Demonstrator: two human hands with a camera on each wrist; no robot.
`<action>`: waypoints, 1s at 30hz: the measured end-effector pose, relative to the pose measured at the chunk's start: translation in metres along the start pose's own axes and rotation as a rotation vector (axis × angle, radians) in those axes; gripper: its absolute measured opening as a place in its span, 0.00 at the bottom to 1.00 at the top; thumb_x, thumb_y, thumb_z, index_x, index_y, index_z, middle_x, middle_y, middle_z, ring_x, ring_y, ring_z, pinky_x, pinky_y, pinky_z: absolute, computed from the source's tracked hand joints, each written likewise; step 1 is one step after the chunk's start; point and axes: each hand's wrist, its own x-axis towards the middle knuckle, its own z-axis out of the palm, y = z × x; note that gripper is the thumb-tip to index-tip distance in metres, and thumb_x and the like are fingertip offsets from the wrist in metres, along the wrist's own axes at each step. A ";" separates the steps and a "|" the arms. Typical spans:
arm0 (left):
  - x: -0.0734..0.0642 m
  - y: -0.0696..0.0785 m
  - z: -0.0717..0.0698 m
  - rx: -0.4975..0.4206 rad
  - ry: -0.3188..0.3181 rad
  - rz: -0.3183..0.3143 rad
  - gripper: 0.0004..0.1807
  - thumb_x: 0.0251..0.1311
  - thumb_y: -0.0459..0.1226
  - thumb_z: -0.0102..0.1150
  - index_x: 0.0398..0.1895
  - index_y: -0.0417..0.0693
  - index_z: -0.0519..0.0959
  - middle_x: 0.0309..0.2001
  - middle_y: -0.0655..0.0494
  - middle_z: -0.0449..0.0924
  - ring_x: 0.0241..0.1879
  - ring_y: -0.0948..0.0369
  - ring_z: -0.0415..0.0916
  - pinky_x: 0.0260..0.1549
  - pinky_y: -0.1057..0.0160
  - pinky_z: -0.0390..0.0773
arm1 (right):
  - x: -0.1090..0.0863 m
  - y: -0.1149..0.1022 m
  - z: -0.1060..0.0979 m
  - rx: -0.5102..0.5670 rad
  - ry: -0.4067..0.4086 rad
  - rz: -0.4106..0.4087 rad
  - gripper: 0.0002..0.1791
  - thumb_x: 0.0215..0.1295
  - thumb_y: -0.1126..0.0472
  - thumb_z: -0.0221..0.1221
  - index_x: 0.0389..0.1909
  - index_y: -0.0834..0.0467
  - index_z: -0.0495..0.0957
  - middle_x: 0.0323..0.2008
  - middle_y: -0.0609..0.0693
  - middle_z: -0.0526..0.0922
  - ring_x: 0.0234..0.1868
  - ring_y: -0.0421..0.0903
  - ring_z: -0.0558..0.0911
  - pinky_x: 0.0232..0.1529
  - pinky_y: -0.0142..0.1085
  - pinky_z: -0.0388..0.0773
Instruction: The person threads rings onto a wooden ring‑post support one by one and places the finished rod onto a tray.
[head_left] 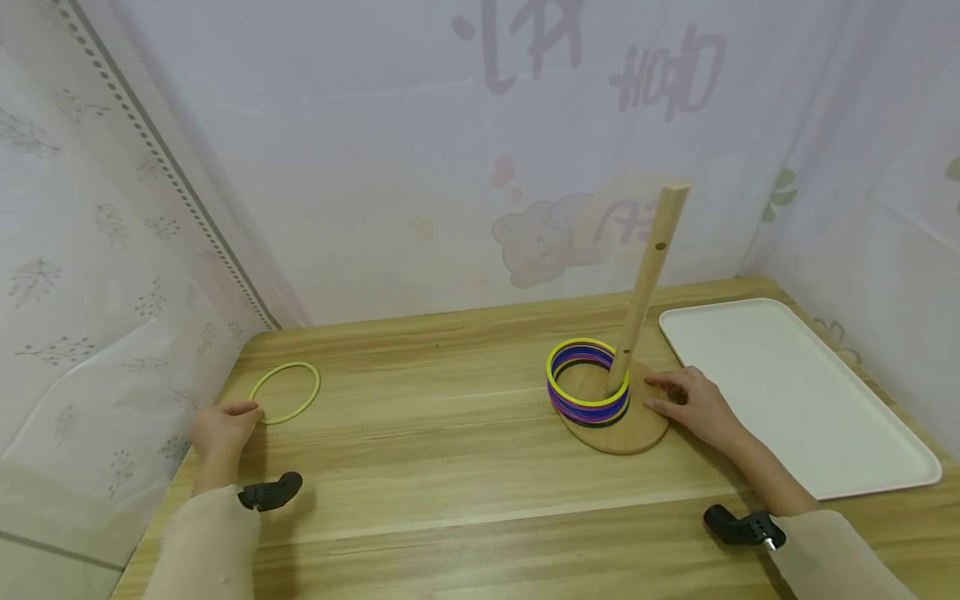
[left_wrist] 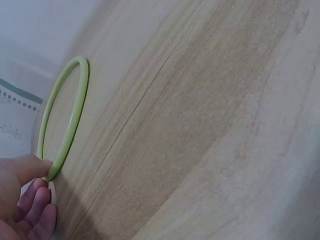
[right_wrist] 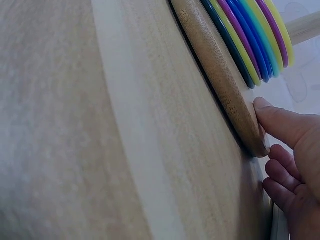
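Observation:
My left hand (head_left: 225,427) is at the table's left side. Its thumb and fingertips pinch the near edge of a thin yellow-green ring (head_left: 296,364), which lies close over the wood. Toward the right stands a ring-toss stand with a round wooden base (head_left: 630,437) and a tall square post (head_left: 648,283). A stack of coloured rings (head_left: 588,411), yellow on top, encircles the post's foot off-centre. My right hand (head_left: 701,408) holds the base's right edge; in the right wrist view the thumb (right_wrist: 275,117) presses on its rim, with the other fingers curled beside it.
A white rectangular tray (head_left: 795,400) lies right of the stand, partly behind the right forearm. Printed cloth (head_left: 390,183) hangs along the table's back and sides. Black wrist-worn devices (head_left: 272,492) sit at both cuffs.

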 end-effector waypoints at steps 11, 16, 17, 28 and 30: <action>-0.005 0.006 -0.007 -0.046 0.000 -0.004 0.14 0.55 0.34 0.56 0.38 0.31 0.80 0.17 0.53 0.78 0.21 0.58 0.74 0.24 0.67 0.69 | 0.000 -0.001 0.000 -0.002 0.004 -0.004 0.19 0.53 0.59 0.66 0.44 0.64 0.80 0.30 0.50 0.71 0.31 0.45 0.68 0.31 0.35 0.66; -0.003 0.007 -0.005 -0.231 -0.069 0.028 0.16 0.55 0.28 0.57 0.45 0.23 0.75 0.25 0.50 0.79 0.16 0.72 0.73 0.18 0.72 0.76 | 0.000 -0.001 0.000 -0.006 -0.001 0.001 0.19 0.53 0.59 0.66 0.44 0.64 0.80 0.30 0.50 0.71 0.31 0.44 0.68 0.31 0.35 0.66; -0.003 0.007 -0.005 -0.253 -0.082 0.034 0.16 0.55 0.27 0.57 0.45 0.23 0.75 0.26 0.48 0.79 0.16 0.72 0.73 0.19 0.72 0.76 | 0.000 -0.001 0.000 -0.006 -0.001 0.000 0.19 0.53 0.59 0.66 0.44 0.64 0.80 0.30 0.50 0.71 0.31 0.45 0.68 0.31 0.35 0.66; -0.008 0.038 -0.011 -0.138 -0.148 0.176 0.17 0.63 0.32 0.50 0.50 0.27 0.74 0.49 0.30 0.73 0.33 0.58 0.79 0.27 0.70 0.77 | 0.000 -0.001 0.000 -0.010 0.010 -0.020 0.18 0.52 0.60 0.67 0.44 0.64 0.80 0.29 0.50 0.72 0.31 0.44 0.67 0.31 0.34 0.66; -0.010 0.050 -0.012 -0.174 -0.167 0.208 0.17 0.63 0.31 0.49 0.51 0.27 0.73 0.52 0.28 0.70 0.33 0.59 0.80 0.29 0.69 0.79 | 0.000 -0.001 0.001 -0.012 0.011 -0.020 0.18 0.52 0.60 0.67 0.43 0.64 0.80 0.29 0.50 0.72 0.31 0.44 0.67 0.31 0.34 0.66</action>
